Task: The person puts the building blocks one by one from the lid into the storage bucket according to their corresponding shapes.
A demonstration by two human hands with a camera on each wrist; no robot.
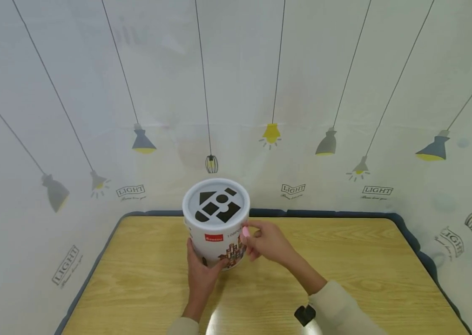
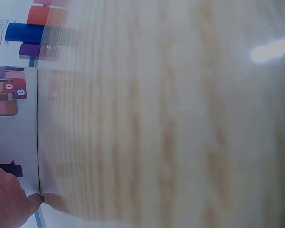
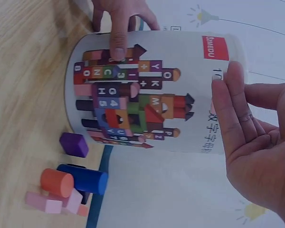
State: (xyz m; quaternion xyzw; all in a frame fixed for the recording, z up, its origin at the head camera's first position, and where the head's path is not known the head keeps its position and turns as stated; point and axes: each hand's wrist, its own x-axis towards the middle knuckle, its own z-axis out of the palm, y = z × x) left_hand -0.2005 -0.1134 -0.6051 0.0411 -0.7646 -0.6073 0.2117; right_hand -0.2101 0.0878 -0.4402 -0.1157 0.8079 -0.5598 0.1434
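Note:
A white bucket point(image 1: 196, 239) printed with toy blocks stands upright on the table; its lid point(image 1: 194, 195) has dark cut-outs in several shapes. My left hand point(image 1: 203, 275) grips the bucket low down, the thumb lying across its printed front. Up near the lid's right edge is my right hand point(image 1: 270, 242), pinching a small pink piece point(image 1: 246, 231) against the bucket's side. Its kind is unclear, as the fingers cover most of it. The right wrist view shows the right fingers point(image 3: 235, 107) in front of the bucket's upper part.
Several loose blocks lie beside the bucket in the right wrist view: a purple block point(image 3: 74, 144), a blue cylinder point(image 3: 92, 179), an orange cylinder point(image 3: 57, 182) and pink blocks point(image 3: 43, 202). The wooden table point(image 1: 148, 279) ends at a dark blue edge point(image 1: 315, 213) before the lamp-patterned wall covering point(image 1: 240, 93).

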